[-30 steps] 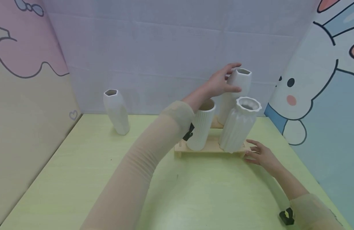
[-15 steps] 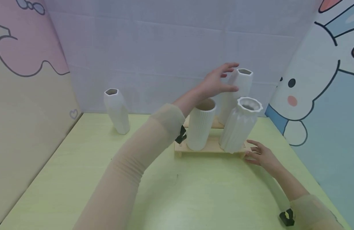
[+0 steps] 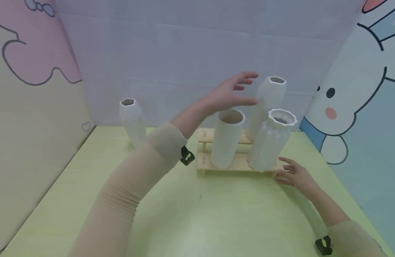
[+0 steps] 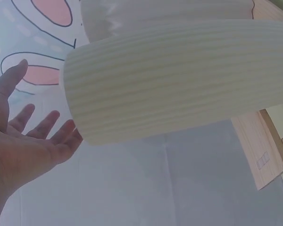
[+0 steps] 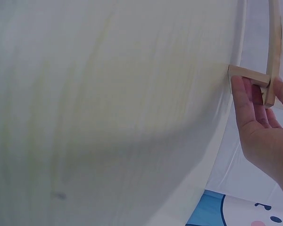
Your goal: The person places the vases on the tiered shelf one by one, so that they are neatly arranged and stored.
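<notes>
White and faceted, the tall vase stands on the upper board of the wooden stand, with my left hand just to its left. Half a second ago my thumb overlapped the vase's side; now a gap shows between my fingertips and it. That hand is spread, thumb apart from the fingers, raised near the mouth of the ribbed vase. My sleeve has swung left too, so it now hides the foot of the lone vase on the desk, and the upper board's left end has come into sight. My right hand has stayed at the stand's right end, pinching the wood between fingers and thumb. The ribbed vase and the scalloped vase stand where they did on the lower board. A small pale mark at one board's end is too faint for me to tell whether it is writing. A heart outline and a cartoon rabbit are printed on the walls.
</notes>
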The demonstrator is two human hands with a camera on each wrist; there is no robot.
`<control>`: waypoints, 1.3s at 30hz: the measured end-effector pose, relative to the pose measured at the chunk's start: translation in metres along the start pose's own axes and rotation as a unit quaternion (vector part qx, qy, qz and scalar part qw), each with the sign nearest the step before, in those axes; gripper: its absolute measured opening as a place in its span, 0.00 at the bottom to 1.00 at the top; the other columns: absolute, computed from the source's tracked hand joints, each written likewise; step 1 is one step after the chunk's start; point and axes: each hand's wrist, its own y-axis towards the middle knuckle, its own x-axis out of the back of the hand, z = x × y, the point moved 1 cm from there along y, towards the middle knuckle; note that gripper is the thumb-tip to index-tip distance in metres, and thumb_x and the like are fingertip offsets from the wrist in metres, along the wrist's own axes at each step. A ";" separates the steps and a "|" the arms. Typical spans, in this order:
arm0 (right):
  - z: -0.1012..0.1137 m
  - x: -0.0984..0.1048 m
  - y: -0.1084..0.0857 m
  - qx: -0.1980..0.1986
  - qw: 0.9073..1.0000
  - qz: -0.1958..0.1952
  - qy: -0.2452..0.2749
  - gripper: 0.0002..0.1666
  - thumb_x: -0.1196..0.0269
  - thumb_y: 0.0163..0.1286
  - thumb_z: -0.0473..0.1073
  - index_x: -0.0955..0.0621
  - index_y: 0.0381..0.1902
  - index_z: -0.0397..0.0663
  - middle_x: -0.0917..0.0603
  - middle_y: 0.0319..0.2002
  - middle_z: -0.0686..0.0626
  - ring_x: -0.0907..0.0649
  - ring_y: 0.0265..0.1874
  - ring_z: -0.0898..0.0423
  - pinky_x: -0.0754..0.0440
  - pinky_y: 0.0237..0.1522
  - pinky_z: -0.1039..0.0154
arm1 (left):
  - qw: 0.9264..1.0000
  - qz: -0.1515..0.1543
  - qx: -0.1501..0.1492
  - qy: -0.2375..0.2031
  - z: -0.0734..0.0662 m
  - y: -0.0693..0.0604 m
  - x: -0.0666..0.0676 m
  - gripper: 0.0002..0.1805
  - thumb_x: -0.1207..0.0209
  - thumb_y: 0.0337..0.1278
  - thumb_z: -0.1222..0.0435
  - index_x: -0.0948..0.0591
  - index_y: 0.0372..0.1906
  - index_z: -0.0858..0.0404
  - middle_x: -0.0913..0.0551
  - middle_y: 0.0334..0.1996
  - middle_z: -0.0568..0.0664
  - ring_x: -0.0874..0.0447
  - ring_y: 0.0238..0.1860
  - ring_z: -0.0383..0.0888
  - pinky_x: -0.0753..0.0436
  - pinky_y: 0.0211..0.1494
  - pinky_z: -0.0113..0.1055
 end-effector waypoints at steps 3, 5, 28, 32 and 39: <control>-0.001 0.002 0.000 -0.005 1.000 -0.002 -0.007 0.42 0.45 0.72 0.43 0.53 0.73 0.37 0.41 0.64 0.24 0.17 0.47 0.51 0.18 0.47 0.57 | 1.000 -0.004 0.003 0.005 0.000 -0.011 0.007 0.41 0.32 0.49 0.54 0.38 0.69 0.43 0.34 0.67 0.41 0.36 0.66 0.41 0.33 0.65 0.36; -0.001 0.002 0.000 -0.006 1.000 0.000 -0.009 0.42 0.45 0.72 0.44 0.53 0.73 0.38 0.41 0.64 0.24 0.17 0.47 0.51 0.18 0.47 0.58 | 1.000 -0.008 0.005 0.007 0.000 -0.018 0.012 0.41 0.32 0.49 0.54 0.37 0.69 0.42 0.34 0.66 0.40 0.36 0.66 0.40 0.32 0.65 0.36; 0.000 0.002 0.000 -0.007 1.000 0.001 -0.007 0.43 0.44 0.71 0.45 0.53 0.73 0.37 0.40 0.63 0.24 0.17 0.46 0.51 0.18 0.47 0.57 | 0.997 -0.041 -0.040 0.055 0.007 -0.111 0.048 0.35 0.35 0.54 0.53 0.35 0.67 0.42 0.31 0.63 0.32 0.36 0.64 0.30 0.33 0.64 0.34; -0.001 0.003 0.000 -0.005 1.000 0.003 -0.001 0.43 0.45 0.72 0.45 0.53 0.73 0.37 0.40 0.63 0.25 0.16 0.45 0.54 0.18 0.47 0.58 | 0.995 -0.056 -0.034 0.070 0.008 -0.127 0.053 0.34 0.36 0.54 0.54 0.35 0.67 0.42 0.31 0.62 0.30 0.36 0.64 0.29 0.33 0.65 0.33; -0.001 0.003 0.000 -0.015 1.000 0.005 -0.006 0.44 0.44 0.71 0.46 0.54 0.73 0.39 0.43 0.64 0.24 0.17 0.46 0.52 0.18 0.47 0.58 | 0.993 -0.088 -0.019 0.081 0.003 -0.158 0.063 0.36 0.35 0.54 0.63 0.36 0.69 0.51 0.31 0.65 0.41 0.36 0.66 0.36 0.35 0.67 0.35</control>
